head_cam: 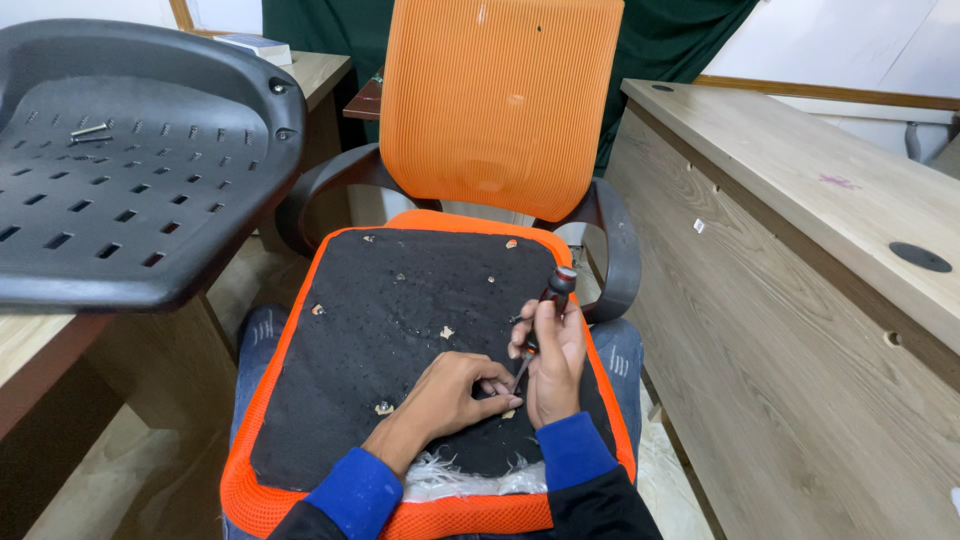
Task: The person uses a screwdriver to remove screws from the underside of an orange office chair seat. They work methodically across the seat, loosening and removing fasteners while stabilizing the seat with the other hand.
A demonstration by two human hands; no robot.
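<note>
Fingers [556, 318] of the right hand [553, 362] wrap tightly around a screwdriver [541, 325], whose black and red handle stands up near the thumb while the thin shaft slants down to the seat cushion [400, 340]; the left hand [455, 392] lies flat beside it, fingertips [500, 385] pinched close together at the shaft's tip, though whether they grip a screw is too small to tell; both hands rest on the black underside of the cushion, which is edged in orange mesh and lies across the person's lap, torn pale spots scattered over it; an orange mesh chair back [500, 105] with black armrests [615, 245] stands just behind; a black perforated seat pan [130, 170] sits on the wooden table [40, 335] to the left, screws [90, 131] lying in it; a wooden desk [800, 260] runs along the right.
</note>
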